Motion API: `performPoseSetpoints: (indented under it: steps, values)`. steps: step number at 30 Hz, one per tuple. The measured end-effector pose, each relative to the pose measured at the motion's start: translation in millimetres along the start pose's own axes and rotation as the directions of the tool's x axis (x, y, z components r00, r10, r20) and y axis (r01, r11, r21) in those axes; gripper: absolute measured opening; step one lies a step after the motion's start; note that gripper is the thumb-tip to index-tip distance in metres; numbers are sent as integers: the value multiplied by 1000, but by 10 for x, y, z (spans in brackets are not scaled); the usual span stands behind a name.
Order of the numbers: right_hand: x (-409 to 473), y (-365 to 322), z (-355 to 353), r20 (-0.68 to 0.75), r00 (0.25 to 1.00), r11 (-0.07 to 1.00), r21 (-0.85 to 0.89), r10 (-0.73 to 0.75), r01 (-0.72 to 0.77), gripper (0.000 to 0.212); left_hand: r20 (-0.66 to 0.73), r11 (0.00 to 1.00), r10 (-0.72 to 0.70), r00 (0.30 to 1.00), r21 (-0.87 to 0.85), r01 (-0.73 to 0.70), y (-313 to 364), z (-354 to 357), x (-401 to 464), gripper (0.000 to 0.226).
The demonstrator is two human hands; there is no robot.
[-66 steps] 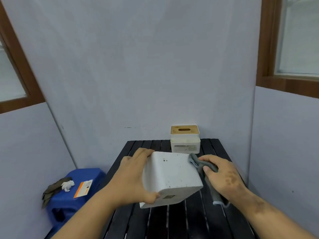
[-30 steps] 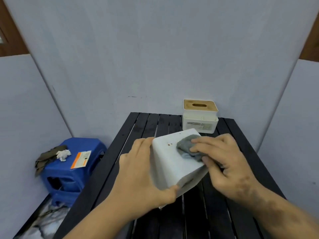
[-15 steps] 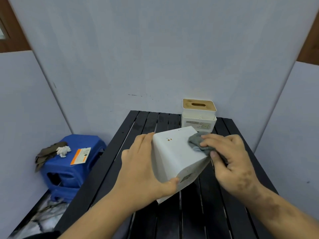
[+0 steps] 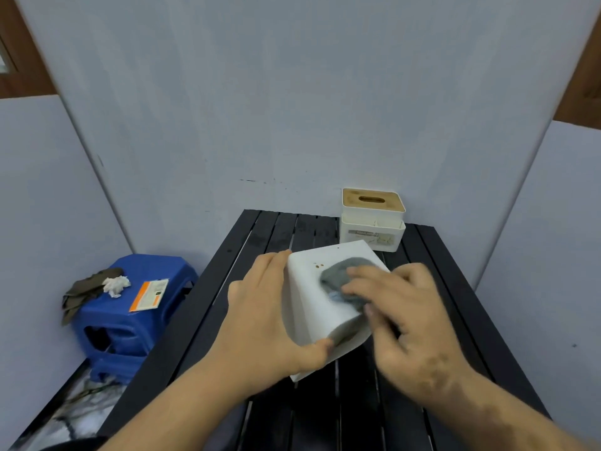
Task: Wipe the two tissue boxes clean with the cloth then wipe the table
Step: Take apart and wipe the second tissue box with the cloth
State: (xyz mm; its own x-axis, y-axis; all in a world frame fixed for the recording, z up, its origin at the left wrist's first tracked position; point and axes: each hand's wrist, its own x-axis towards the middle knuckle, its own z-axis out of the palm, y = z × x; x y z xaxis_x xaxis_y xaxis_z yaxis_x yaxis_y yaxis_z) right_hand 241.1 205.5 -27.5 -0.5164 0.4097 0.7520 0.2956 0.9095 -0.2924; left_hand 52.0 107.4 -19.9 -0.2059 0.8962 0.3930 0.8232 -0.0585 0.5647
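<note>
Head view: fingers of the right hand (image 4: 409,320) lie blurred and fairly straight on the grey cloth (image 4: 341,281), pressing it flat against the upward-facing side of the white tissue box (image 4: 309,314). Fingers of the left hand (image 4: 263,320) curl round the box's 9 o'clock side, thumb hooked on its near lower edge, gripping it. The box is tilted, its near lower corner close to the black slatted table (image 4: 455,320); contact there cannot be determined. Brown specks mark the box at 10 o'clock from the cloth. A second tissue box (image 4: 372,229) with a wooden lid stands upright at the table's 12 o'clock edge. A blue stool (image 4: 123,323) at 9 o'clock of the table carries a dark rag, crumpled white paper and an orange card.
</note>
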Motion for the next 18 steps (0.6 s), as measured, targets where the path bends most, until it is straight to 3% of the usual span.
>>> performPoseSetpoints:
  steps: [2, 3, 5, 7, 8, 11, 13, 15, 18]
  values:
    - [21, -53, -22, 92, 987, 990, 50, -134, 130, 42, 19, 1000, 11, 1000, 7, -11, -22, 2, -12, 96]
    - [25, 40, -39, 98, 987, 990, 70, -125, 119, 41, 34, 1000, 16, 999, 11, -17, -19, 2, -20, 100]
    - [35, 332, -83, 13, 996, 995, 61, 83, -83, 40, 47, 1000, 17, 999, 14, -18, 11, 3, -37, 107]
    - [44, 485, -79, -48, 950, 951, 25, 308, -307, 46, 41, 1000, 22, 999, 6, -22, 50, 27, -51, 109]
    - [52, 446, -48, -47, 943, 944, -11, 329, -329, 49, 30, 999, 37, 999, 0, -37, 59, 43, -53, 107]
    - [105, 59, 10, 33, 998, 998, -24, 60, -59, 44, 22, 998, 57, 998, -2, -57, 50, 51, -49, 102]
    - [130, 22, -22, 105, 990, 995, 46, -90, 86, 44, 27, 997, 80, 996, 4, -80, 32, 52, -48, 100]
    - [140, 268, -64, 79, 997, 998, 59, 16, -21, 46, 36, 997, 79, 996, -6, -79, 70, 40, -63, 102]
    - [131, 621, -111, -40, 935, 936, 12, 352, -352, 52, 25, 995, 102, 994, 2, -102, 160, 42, -87, 103]
